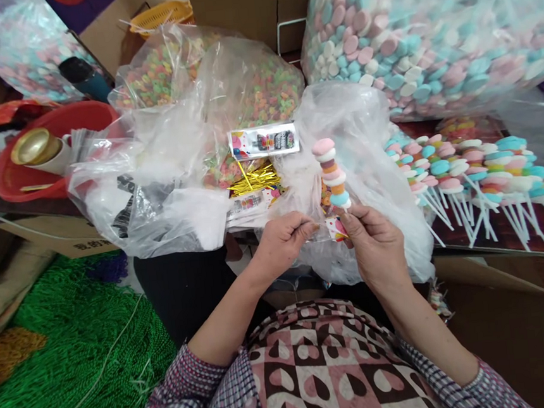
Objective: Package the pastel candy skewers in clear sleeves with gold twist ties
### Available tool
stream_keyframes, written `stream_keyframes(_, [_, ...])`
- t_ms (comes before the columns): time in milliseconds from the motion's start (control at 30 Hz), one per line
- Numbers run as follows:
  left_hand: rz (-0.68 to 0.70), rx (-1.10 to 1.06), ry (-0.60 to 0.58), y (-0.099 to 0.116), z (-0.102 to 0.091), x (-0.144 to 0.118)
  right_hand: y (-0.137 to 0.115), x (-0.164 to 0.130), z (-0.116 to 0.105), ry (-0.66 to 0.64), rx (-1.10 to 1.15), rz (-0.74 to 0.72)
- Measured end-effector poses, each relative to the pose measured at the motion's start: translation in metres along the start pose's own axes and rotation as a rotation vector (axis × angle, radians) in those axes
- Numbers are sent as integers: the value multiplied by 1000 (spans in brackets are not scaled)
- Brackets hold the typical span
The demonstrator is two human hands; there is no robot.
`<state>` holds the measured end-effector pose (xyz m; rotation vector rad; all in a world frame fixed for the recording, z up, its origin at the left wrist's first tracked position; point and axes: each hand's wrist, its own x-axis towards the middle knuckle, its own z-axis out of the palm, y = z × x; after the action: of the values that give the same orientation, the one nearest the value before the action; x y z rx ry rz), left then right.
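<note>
In front of my body, my right hand (375, 239) is closed around the lower end of a marshmallow skewer (331, 173). Pink, white, orange and blue pieces are stacked upright on it. A small printed piece of wrapper (335, 229) shows at the skewer's base, by my right thumb. Just left of it, my left hand (284, 238) is pinched, thumb against fingers; whatever is between the fingertips is too small to make out. Beyond my hands lie gold twist ties (255, 179) and a printed wrapper packet (264, 141), with more printed wrappers (250, 204) nearer me.
Finished marshmallow skewers (478, 167) lie piled at right, sticks towards me. Behind them bulges a large bag of marshmallows (400, 40). Bags of ring candies (266, 84) stand at the back. At left is a red basin (2, 170); green stringy material (98, 346) covers the floor.
</note>
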<state>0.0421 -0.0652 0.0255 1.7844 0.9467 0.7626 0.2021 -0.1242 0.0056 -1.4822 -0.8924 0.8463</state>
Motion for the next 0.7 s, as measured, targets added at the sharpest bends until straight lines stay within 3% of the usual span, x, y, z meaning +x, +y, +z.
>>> stream_keyframes(167, [70,20,24,-6,-2,1,-7,1,-8,-2,2,-1])
stream_keyframes(300, [48,-117,14,-11,-13,-1,-15,-2,-41,-43,20,-79])
stream_keyframes(467, [28,-166,51,-20,-18,-4,-17,-15,-86,-59,-113,-98])
stream_keyframes(700, [56,-130,47,-24,-17,-3,-19,-15,-105,-92,-330,-223])
